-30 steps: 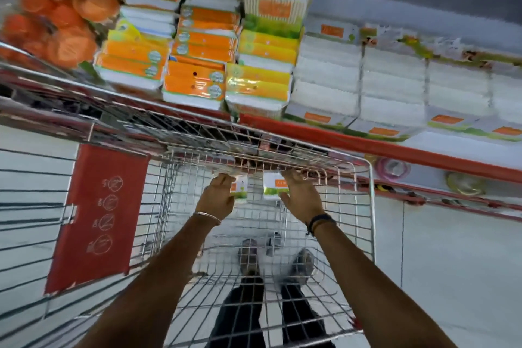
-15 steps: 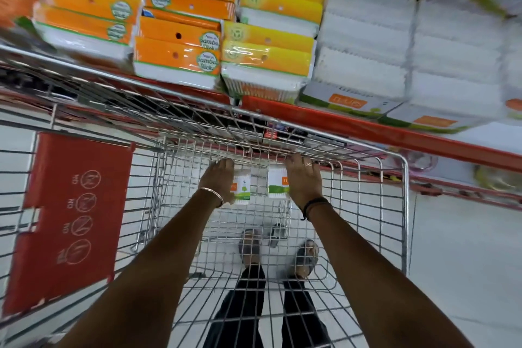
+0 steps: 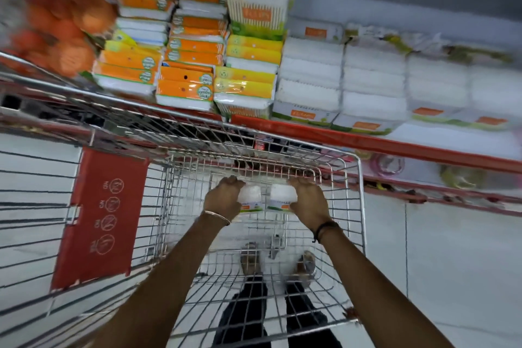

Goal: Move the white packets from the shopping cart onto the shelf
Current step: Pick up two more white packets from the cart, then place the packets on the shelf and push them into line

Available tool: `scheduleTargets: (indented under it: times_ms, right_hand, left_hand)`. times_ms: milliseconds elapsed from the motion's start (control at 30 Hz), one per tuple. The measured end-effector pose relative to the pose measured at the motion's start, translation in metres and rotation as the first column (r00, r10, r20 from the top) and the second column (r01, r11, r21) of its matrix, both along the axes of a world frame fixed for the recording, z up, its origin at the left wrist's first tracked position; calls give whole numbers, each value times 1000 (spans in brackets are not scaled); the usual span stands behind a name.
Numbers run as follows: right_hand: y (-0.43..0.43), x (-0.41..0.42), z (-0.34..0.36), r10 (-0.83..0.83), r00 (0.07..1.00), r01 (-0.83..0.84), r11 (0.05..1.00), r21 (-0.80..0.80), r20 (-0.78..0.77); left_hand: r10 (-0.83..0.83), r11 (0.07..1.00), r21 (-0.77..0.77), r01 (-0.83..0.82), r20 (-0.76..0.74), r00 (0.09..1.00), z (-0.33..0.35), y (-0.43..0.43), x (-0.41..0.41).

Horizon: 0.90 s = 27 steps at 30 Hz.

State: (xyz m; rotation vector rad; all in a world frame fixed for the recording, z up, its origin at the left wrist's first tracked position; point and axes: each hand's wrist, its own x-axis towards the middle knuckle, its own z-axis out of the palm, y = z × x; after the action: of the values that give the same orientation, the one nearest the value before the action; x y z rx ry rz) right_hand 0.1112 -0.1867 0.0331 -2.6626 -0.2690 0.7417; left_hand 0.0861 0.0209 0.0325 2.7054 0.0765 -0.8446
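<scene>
Both forearms are bare, with no sleeves showing. The left hand (image 3: 224, 198) has a thin metal bangle (image 3: 217, 217) at the wrist. The right hand (image 3: 309, 200) has a dark cord band (image 3: 324, 228) at its wrist. Lower down are dark trousers (image 3: 248, 313) and blurred, greyish shoes (image 3: 250, 261).

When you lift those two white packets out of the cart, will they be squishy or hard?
Probably squishy: each white packet looks soft and plump, bulging beside the left hand and right hand. Probably light, since each hand grips one packet. The shiny wrap may be slightly slippery.
</scene>
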Motion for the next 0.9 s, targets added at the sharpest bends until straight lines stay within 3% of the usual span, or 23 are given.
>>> scheduleTargets:
  times_ms: [533,900]
  right_hand:
    - [-123,31,222,-253,954,208,945,253,160]
    - [-237,58,255,-363,872,313,930,195,329]
  left_hand:
    - [-82,996,2,89,399,913,221,-92,39]
    - [-165,967,-85,239,502,849,248,-214,70]
